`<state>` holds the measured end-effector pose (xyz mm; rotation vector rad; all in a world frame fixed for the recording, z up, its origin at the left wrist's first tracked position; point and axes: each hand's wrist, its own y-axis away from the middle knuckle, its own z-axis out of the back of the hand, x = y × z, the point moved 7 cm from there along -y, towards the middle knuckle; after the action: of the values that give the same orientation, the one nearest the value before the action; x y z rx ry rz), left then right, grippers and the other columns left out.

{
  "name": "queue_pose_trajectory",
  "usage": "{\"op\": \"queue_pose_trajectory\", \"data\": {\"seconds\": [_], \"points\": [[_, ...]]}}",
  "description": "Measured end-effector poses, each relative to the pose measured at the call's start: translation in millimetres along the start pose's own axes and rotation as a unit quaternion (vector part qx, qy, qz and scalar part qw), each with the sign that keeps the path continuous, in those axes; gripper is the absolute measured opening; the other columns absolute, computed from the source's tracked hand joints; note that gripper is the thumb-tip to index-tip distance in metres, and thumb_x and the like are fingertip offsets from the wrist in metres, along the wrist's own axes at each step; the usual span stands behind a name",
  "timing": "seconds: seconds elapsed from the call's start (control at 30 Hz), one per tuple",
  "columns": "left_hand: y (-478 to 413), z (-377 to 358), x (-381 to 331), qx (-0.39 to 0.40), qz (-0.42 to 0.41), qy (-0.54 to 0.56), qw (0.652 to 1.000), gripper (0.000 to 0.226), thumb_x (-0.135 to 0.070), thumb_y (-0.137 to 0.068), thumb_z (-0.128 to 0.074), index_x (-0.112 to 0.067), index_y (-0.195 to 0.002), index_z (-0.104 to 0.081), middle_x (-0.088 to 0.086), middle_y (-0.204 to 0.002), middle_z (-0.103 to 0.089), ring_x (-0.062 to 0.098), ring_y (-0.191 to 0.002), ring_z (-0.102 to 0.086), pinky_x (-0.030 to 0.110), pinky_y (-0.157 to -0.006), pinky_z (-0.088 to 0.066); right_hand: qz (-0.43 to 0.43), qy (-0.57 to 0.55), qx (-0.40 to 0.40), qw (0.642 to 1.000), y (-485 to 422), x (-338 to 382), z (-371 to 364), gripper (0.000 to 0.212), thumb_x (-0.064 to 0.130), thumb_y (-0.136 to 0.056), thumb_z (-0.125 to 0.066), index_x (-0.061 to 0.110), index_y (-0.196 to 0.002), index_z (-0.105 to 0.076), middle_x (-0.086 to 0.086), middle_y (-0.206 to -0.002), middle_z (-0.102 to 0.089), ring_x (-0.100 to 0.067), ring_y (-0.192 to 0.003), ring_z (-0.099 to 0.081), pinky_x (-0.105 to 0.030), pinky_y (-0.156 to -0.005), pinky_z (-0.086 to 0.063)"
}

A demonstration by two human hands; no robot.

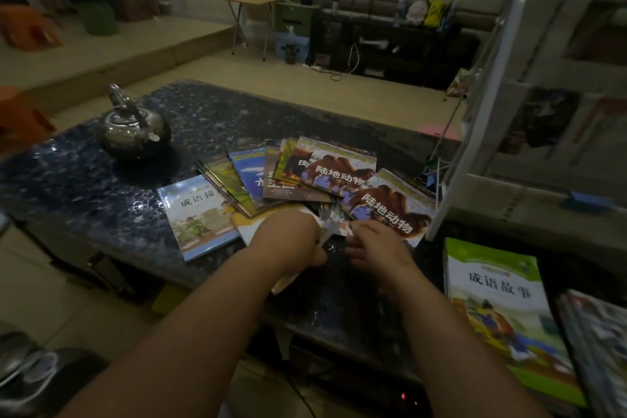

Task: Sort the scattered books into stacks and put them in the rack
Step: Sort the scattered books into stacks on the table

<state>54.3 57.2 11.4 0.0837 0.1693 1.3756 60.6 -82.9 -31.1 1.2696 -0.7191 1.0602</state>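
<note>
Two hands work at a pale book (252, 226) among scattered books on a dark table.
The left hand (288, 241) grips the pale book's near edge with curled fingers. The right hand (376, 248) touches blurred pages beside it, and I cannot tell whether it is pinching them. A blue book (200, 214) lies at 9 o'clock, fanned books (305, 173) at 12, and a camel book (390, 210) at 2. A green book (502, 309) lies at 4, and the white rack (475, 132) stands at 2. The glossy, pebble-patterned table (84, 187) carries a steel kettle (132, 129) at 10. Beyond it are a tan floor (305, 78), a folding table (244, 0) and a dark cabinet (390, 41).
</note>
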Motion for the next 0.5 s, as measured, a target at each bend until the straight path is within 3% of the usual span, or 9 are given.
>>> {"op": "queue_pose_trajectory", "data": {"seconds": [0.1,0.23,0.33,0.43,0.5], "points": [[0.4,-1.4,-19.8,-0.001,-0.065,-0.013,0.998,0.03,-0.04,-0.082,-0.063,-0.016,-0.065,-0.058,0.001,-0.055,-0.038,0.018,-0.051,-0.035,0.028,-0.048,-0.026,-0.072,-0.094,0.02,0.993,4.8,-5.1,5.4,0.02,0.025,-0.098,-0.05,0.017,-0.112,-0.061,-0.023,-0.11,-0.063,-0.036,-0.099,-0.066,-0.045,-0.09,-0.054],[2.2,-3.0,-32.4,0.011,-0.12,-0.007,0.993,0.031,-0.046,-0.084,-0.063,-0.021,-0.067,-0.057,-0.002,-0.057,-0.046,0.014,-0.051,-0.039,0.03,-0.053,-0.037,-0.112,-0.172,0.038,0.978,-1.5,-17.1,9.6,0.025,0.02,-0.093,-0.057,0.008,-0.114,-0.06,-0.021,-0.104,-0.069,-0.038,-0.096,-0.069,-0.043,-0.08,-0.059],[3.2,-4.6,-34.2,0.019,-0.138,-0.006,0.99,0.029,-0.048,-0.083,-0.064,-0.026,-0.067,-0.056,-0.002,-0.062,-0.055,0.014,-0.054,-0.045,0.033,-0.057,-0.046,-0.135,-0.16,0.055,0.976,-4.0,-24.0,7.1,0.026,0.016,-0.09,-0.061,0.003,-0.112,-0.064,-0.024,-0.115,-0.064,-0.035,-0.094,-0.068,-0.038,-0.065,-0.059],[2.2,-9.1,-34.0,0.031,-0.141,-0.028,0.989,0.033,-0.053,-0.082,-0.063,-0.023,-0.091,-0.074,-0.002,-0.078,-0.068,0.015,-0.067,-0.058,0.031,-0.06,-0.049,-0.142,-0.148,0.059,0.977,-6.9,-28.5,6.3,0.021,0.011,-0.092,-0.057,-0.001,-0.106,-0.068,-0.023,-0.116,-0.062,-0.034,-0.095,-0.067,-0.04,-0.068,-0.06],[0.9,-13.5,-34.3,0.045,-0.136,-0.039,0.989,0.041,-0.062,-0.08,-0.063,-0.028,-0.101,-0.074,-0.005,-0.085,-0.07,0.014,-0.075,-0.061,0.031,-0.064,-0.052,-0.137,-0.148,0.057,0.978,-7.7,-28.3,6.4,0.019,0.005,-0.092,-0.056,-0.002,-0.104,-0.068,-0.022,-0.114,-0.062,-0.034,-0.094,-0.069,-0.046,-0.075,-0.06]]}}
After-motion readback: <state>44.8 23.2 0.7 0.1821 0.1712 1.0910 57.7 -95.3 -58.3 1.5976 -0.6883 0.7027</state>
